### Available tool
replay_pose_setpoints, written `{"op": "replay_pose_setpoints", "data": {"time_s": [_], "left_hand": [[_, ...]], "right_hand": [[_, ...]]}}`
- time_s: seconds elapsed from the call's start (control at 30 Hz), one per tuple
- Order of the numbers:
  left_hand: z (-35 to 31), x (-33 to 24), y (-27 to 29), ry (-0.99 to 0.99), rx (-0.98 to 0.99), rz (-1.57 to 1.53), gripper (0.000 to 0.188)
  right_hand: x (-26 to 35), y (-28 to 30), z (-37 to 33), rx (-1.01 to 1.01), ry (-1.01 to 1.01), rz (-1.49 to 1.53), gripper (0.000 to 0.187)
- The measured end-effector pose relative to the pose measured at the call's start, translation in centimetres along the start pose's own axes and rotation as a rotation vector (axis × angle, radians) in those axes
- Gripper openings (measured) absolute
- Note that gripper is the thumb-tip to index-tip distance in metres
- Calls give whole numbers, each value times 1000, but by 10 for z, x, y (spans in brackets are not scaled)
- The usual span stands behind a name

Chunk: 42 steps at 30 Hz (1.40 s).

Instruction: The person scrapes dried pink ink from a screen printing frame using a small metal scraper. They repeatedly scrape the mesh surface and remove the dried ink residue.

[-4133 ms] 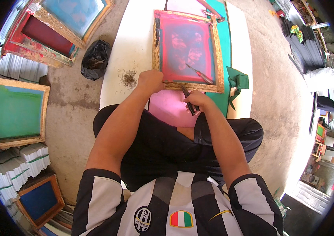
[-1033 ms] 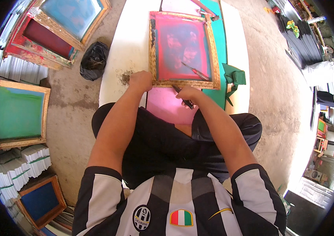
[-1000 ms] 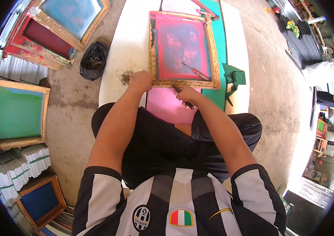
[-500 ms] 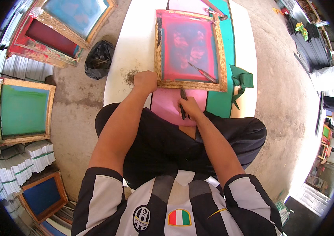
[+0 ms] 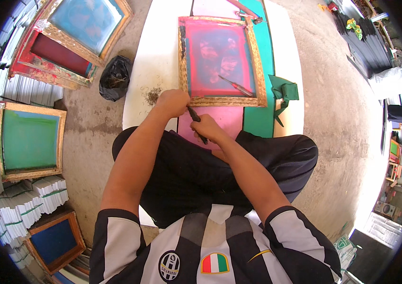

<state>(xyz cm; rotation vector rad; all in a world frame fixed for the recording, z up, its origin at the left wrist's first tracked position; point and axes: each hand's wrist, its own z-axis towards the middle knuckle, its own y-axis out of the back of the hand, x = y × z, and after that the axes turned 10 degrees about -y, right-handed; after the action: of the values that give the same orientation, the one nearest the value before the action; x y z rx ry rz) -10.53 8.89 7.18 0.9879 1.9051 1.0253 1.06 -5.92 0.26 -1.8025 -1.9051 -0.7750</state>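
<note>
A wooden screen-printing frame (image 5: 227,102) lies flat in front of me, its mesh (image 5: 215,57) pink and blue with pale smudges. My left hand (image 5: 172,102) is closed at its near left corner; the fingertips are partly hidden. Dark pliers (image 5: 194,115) are gripped in my right hand (image 5: 208,128), their jaws at that same corner, close to my left fingers. What the jaws touch is too small to make out. Across the mesh's near right part rests a screwdriver (image 5: 242,89) with a red handle. Small thin scraps (image 5: 152,97) lie heaped left of my left hand.
Beneath the frame are white, pink and green boards (image 5: 260,120). Green cloth (image 5: 285,90) sits to the right. A long-handled tool (image 5: 249,12) lies beyond the frame. On the floor at left are a black plastic bag (image 5: 115,78), more screens (image 5: 30,139) and paper stacks (image 5: 33,203).
My right hand has moved left with the pliers, from the middle of the frame's near edge to its left corner. My left hand stays at the corner. The whole view has shifted slightly.
</note>
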Motion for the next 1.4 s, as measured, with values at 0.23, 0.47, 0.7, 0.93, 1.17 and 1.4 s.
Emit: {"op": "replay_pose_setpoints", "data": {"time_s": [0.23, 0.47, 0.7, 0.93, 1.17, 1.4], "left_hand": [[-12, 12, 10, 42, 21, -41, 18], [-16, 50, -12, 401, 7, -19, 22], [-14, 59, -13, 636, 35, -119, 26], [-17, 63, -14, 744, 55, -144, 29], [-12, 65, -22, 747, 33, -129, 29], [-7, 63, -20, 732, 24, -151, 30]], "right_hand": [[12, 5, -5, 283, -101, 70, 33], [-1, 53, -13, 309, -271, 339, 35], [-3, 104, -7, 389, -373, 250, 48], [7, 111, -9, 389, -421, 180, 48], [1, 126, 3, 528, -437, 183, 42], [-25, 115, 21, 337, -430, 80, 29]]}}
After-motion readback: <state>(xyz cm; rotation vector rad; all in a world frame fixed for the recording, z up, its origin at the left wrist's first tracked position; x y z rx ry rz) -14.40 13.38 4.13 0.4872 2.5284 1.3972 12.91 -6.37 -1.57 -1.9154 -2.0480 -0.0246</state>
